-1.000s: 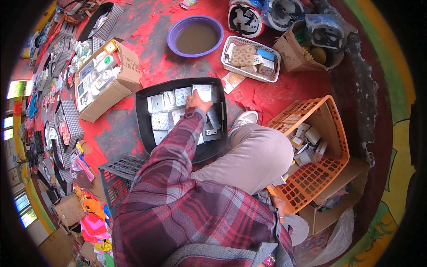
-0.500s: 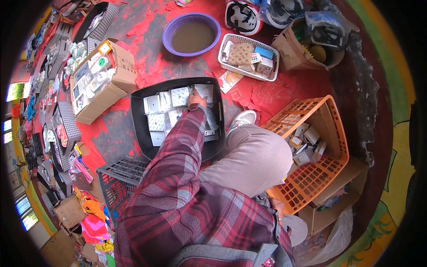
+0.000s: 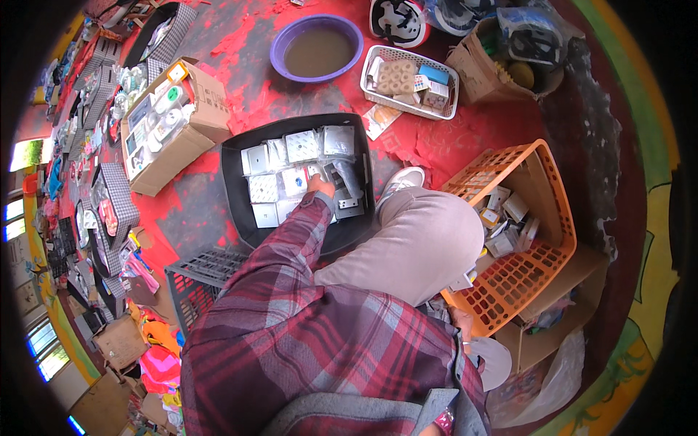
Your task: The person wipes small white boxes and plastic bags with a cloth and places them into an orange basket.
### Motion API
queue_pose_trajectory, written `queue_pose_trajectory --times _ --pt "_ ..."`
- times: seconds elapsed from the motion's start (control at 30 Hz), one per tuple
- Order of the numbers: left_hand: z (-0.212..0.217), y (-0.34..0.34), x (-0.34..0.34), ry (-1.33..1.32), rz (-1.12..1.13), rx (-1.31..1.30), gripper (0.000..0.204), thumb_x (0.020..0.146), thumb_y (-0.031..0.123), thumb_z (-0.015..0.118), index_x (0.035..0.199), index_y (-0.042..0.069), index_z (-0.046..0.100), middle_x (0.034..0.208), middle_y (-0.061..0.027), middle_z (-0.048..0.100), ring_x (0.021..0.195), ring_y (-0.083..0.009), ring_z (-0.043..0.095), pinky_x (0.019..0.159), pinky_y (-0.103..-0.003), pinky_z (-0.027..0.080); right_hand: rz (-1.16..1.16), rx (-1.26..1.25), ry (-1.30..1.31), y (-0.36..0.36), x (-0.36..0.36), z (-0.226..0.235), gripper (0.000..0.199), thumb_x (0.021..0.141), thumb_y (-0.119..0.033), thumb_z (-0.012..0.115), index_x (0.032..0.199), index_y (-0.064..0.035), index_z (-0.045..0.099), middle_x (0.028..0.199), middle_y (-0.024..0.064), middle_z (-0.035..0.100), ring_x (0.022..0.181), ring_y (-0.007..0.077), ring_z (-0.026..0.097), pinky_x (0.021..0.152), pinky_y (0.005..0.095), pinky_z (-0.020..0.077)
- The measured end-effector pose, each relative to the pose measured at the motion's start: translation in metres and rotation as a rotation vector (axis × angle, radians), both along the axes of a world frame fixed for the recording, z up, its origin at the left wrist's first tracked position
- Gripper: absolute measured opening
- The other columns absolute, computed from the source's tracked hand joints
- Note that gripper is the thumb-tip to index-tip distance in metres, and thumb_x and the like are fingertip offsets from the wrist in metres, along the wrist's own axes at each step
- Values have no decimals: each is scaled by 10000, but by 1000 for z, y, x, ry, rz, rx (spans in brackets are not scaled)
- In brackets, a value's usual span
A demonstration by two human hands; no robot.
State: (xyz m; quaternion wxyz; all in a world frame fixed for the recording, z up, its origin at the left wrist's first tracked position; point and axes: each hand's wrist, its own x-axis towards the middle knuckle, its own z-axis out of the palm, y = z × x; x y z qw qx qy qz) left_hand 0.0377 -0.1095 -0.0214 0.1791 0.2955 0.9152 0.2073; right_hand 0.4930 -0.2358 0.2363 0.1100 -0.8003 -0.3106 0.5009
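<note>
Inside the square black tub [image 3: 234, 214], flat white boxes and clear-wrapped packets lie in rows. My left hand [image 3: 320, 186] reaches in, its fingers closed at the right edge of a white box [image 3: 296, 179] with small red and blue marks near the middle. A silvery wrapped packet [image 3: 338, 141] lies in the tub's far right corner, and a crumpled clear plastic bag [image 3: 349, 178] is just right of the hand. Low on the right, my right hand [image 3: 461, 320] is at the near edge of the tilted orange basket [image 3: 509, 291]; my leg and clothing partly hide it, and its grip is unclear.
Small boxes [image 3: 502, 236] lie in the orange basket, with a cardboard box [image 3: 560, 320] beneath. Beyond the tub stand a purple basin [image 3: 276, 62] of murky water and a white basket [image 3: 411, 109]. A filled carton [image 3: 171, 156] and a grey crate [image 3: 207, 272] flank it on the left.
My left hand has come nearer to me, from the silvery packet at the far right to the box with red and blue marks. My right hand stays by the orange basket.
</note>
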Motion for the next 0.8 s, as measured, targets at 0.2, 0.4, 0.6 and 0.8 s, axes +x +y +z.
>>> queue_pose_trajectory --times 0.2,0.4,0.6,0.8 --pt "-21 5 -4 -353 39 -97 323 726 246 606 900 -26 619 815 -218 628 781 -324 614 721 -402 476 -85 23 52 -1 -5 1 408 798 -149 647 456 -107 429 521 -94 400 469 30 334 433 215 259" --pt "-25 22 -15 -496 -189 -272 261 794 220 600 940 4 606 799 -165 611 786 -282 611 682 -391 469 -18 21 12 -2 1 -4 399 794 -150 653 457 -112 442 527 -98 405 473 24 343 439 204 264" --pt "18 36 -8 -922 65 -160 299 763 256 640 957 38 575 910 -90 562 784 -216 551 610 -364 468 -11 -3 5 -1 0 -3 387 788 -157 656 462 -102 455 527 -95 405 474 28 353 431 219 276" --pt "-25 39 17 -657 331 -1 705 644 319 758 1134 -69 432 1028 -172 573 955 -310 574 850 -433 438 -26 0 43 -1 7 -7 344 783 -152 661 496 -70 491 543 -86 429 484 34 368 429 229 294"
